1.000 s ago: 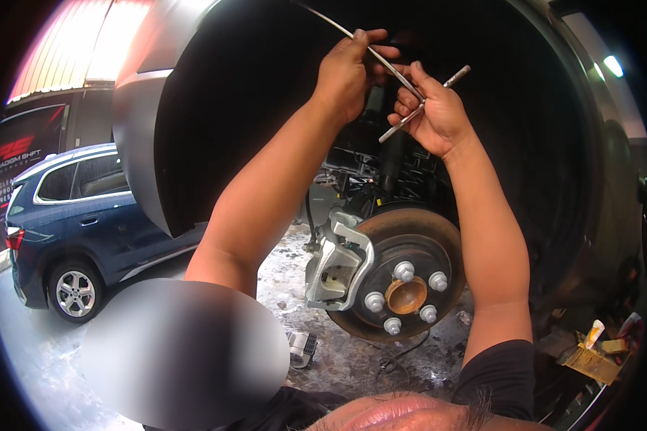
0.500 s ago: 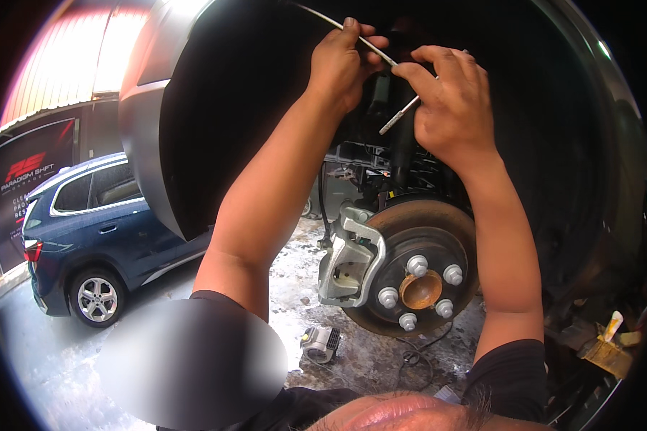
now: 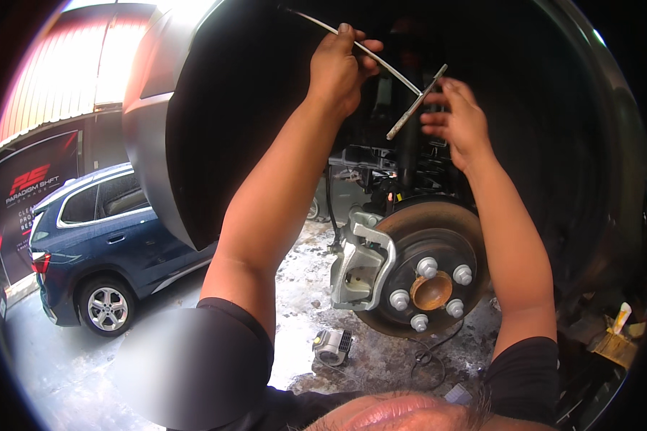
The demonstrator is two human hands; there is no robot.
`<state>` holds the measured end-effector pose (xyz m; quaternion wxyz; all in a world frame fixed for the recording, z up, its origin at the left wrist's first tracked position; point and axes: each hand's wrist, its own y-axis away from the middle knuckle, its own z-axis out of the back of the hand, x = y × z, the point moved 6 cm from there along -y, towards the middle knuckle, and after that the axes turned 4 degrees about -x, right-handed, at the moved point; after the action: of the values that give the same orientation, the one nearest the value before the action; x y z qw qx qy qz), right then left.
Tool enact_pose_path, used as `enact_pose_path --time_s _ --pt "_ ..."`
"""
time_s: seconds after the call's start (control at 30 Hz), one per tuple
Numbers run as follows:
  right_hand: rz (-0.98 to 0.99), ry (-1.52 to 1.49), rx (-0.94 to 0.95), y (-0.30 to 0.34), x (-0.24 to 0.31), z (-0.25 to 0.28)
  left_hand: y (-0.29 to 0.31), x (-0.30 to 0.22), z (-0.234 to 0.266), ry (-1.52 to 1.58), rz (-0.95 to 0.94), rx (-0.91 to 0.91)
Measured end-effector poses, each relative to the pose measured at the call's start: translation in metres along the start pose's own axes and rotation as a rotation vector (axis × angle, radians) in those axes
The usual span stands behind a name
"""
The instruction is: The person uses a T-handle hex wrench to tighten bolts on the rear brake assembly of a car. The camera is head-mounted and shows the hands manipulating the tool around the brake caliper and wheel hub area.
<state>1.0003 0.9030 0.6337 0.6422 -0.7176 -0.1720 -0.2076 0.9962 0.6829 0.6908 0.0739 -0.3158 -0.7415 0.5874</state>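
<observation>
Up inside the dark wheel arch, my left hand [image 3: 334, 75] is closed around the thin shaft of a T-handle wrench [image 3: 397, 72]. The shaft slants up and left from its crossbar, and its far tip fades into the dark liner. My right hand [image 3: 465, 123] is just right of the crossbar, fingers apart and slightly blurred; whether a fingertip touches the bar I cannot tell. Below both hands is a rusty-edged brake disc [image 3: 461, 233] with several silver lug nuts around its hub. A silver brake caliper [image 3: 358, 267] sits on the disc's left side.
A grey fender edge [image 3: 154, 169] curves along the left of the arch. Beyond it a blue car [image 3: 133, 230] is parked. On the wet, stained floor are a small grey fan-like device [image 3: 331, 347] and a dark cable [image 3: 438, 350]. A yellowish box [image 3: 615, 350] lies at lower right.
My right hand has let go of the crossbar and spread its fingers, moving slightly down and right. The crossbar has turned a little. My left hand keeps the shaft in nearly the same place.
</observation>
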Motion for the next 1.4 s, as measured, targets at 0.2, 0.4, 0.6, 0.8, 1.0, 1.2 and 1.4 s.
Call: enact_pose_path --time_s 0.2,0.4,0.6,0.8,1.0,1.2,1.4 --pt "0.404 0.430 -0.070 0.014 0.027 -0.004 0.000 -0.001 -0.003 0.037 0.002 0.034" --pt "-0.195 -0.199 0.230 -0.002 0.012 -0.027 0.001 -0.008 0.001 0.072 -0.008 0.005" --pt "1.036 0.820 -0.327 0.062 0.065 -0.018 -0.018 -0.002 0.003 0.057 -0.011 0.061" --pt "0.600 0.534 0.053 0.028 0.043 -0.028 -0.020 -0.002 0.006 0.093 -0.001 -0.025" --pt "0.019 0.008 -0.064 0.011 0.009 -0.010 -0.023 -0.007 0.010 0.106 -0.032 -0.012" --pt "1.327 1.035 -0.223 0.063 0.056 -0.018 -0.022 -0.009 0.007 0.130 -0.038 -0.005" --pt "0.863 0.738 -0.212 0.025 0.043 -0.009 -0.029 -0.007 0.008 0.143 -0.025 -0.056"
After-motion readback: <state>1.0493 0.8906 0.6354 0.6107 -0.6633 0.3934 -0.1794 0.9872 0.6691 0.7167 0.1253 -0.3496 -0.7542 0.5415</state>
